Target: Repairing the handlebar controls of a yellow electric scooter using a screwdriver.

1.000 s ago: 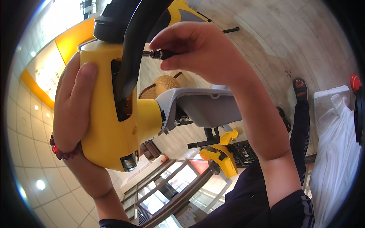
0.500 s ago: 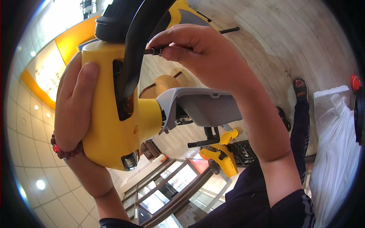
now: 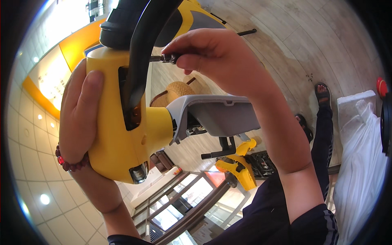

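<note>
A yellow plastic scooter handlebar housing (image 3: 116, 151) fills the left middle of the head view, with a dark slot in its side and a clear lamp at its lower end. My left hand (image 3: 79, 112) is wrapped round its left side, thumb lying on the front face. In my right hand (image 3: 212, 55) a small screwdriver (image 3: 166, 59) is pinched between thumb and fingers, its metal shaft pointing left. The shaft's tip is hidden behind the curved black tube (image 3: 141, 53), which runs down into the slot. A black part (image 3: 114, 32) sits above the housing.
A grey plastic panel (image 3: 220, 118) joins the housing on the right. Further off are a woven seat (image 3: 177, 90), yellow parts (image 3: 237, 171), a tool case (image 3: 263, 165) and a white plastic bag (image 3: 359, 163). A person's sandalled foot (image 3: 322, 94) stands at right.
My right hand has shifted slightly right and down, its fingers changing position on the screwdriver. The housing appears a little further left, my left hand still holding it.
</note>
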{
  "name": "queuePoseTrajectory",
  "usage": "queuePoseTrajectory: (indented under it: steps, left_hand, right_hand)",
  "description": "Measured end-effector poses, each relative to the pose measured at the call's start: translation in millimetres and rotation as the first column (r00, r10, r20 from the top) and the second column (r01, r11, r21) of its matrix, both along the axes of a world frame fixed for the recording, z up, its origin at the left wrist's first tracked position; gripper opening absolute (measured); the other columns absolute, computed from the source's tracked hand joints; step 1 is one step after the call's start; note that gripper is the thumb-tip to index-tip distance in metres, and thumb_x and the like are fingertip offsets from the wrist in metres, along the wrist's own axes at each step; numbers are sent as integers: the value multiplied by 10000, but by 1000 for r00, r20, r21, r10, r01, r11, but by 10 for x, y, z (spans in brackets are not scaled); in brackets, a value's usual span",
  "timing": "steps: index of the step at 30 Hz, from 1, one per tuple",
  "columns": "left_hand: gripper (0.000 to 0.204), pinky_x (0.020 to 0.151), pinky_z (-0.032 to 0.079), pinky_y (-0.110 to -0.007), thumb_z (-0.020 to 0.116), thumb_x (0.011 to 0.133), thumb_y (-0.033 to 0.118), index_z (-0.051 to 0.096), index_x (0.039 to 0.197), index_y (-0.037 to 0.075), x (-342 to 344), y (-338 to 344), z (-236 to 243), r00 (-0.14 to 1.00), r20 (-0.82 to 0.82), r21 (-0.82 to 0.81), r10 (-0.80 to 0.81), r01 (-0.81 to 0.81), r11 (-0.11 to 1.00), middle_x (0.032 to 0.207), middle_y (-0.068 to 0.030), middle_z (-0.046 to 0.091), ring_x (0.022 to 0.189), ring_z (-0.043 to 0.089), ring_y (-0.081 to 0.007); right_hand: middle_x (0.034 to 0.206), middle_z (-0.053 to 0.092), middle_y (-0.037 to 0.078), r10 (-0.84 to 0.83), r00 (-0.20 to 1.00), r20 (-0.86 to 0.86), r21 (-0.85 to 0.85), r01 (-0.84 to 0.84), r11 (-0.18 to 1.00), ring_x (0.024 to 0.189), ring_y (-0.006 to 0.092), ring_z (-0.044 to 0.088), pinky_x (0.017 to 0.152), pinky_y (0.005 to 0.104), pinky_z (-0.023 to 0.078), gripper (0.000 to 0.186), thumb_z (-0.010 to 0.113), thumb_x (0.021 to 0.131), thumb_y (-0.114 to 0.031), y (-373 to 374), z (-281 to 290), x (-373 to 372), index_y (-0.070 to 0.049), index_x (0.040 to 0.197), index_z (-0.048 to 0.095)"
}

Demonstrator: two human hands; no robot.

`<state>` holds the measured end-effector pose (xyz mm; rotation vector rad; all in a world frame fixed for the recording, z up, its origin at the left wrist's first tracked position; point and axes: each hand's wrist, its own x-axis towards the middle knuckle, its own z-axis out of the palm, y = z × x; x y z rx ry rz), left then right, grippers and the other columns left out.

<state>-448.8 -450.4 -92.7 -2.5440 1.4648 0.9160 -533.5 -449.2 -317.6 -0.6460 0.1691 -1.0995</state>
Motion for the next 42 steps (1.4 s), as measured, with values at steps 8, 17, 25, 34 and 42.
queuePoseTrajectory:
  steps: [8,17,25,34,42]
  left_hand:
    - [489,670,535,-256,385,914,427,421,1182,20,15,22,2,998,67,31,-14,11,999,938,-113,587,767,621,-148]
    - [375,713,435,-267,448,893,337,525,1033,-2,46,24,-3,995,89,-7,-45,46,999,887,-70,560,765,527,-126]
    - [399,720,434,-267,459,894,364,522,1052,3,43,27,6,996,80,-34,-49,52,998,892,-82,561,776,536,-138]
    - [408,708,437,-282,459,892,380,528,1034,4,85,40,6,987,97,-35,-130,134,990,877,-96,573,756,545,-157]
    - [415,710,439,-281,458,891,384,528,1035,2,58,26,-3,985,116,-5,-126,127,992,895,-99,579,766,550,-157]
  right_hand:
    - [783,633,64,57,998,28,11,-57,998,690,112,574,670,239,468,177,606,804,-55,3,35,14,21,963,626]
    - [791,633,69,156,986,57,52,-159,986,713,118,589,701,249,488,181,608,802,-28,-54,42,12,22,976,615]
    - [807,626,48,114,984,137,-9,-114,993,740,94,582,675,213,470,194,629,779,-3,-5,28,93,1,973,623]
    - [786,631,52,228,959,167,16,-234,972,720,96,595,702,228,494,164,596,804,-2,-50,39,71,5,960,643]
    - [834,638,58,238,967,91,6,-239,971,769,94,593,719,228,489,183,597,813,-24,-53,68,42,16,990,620]
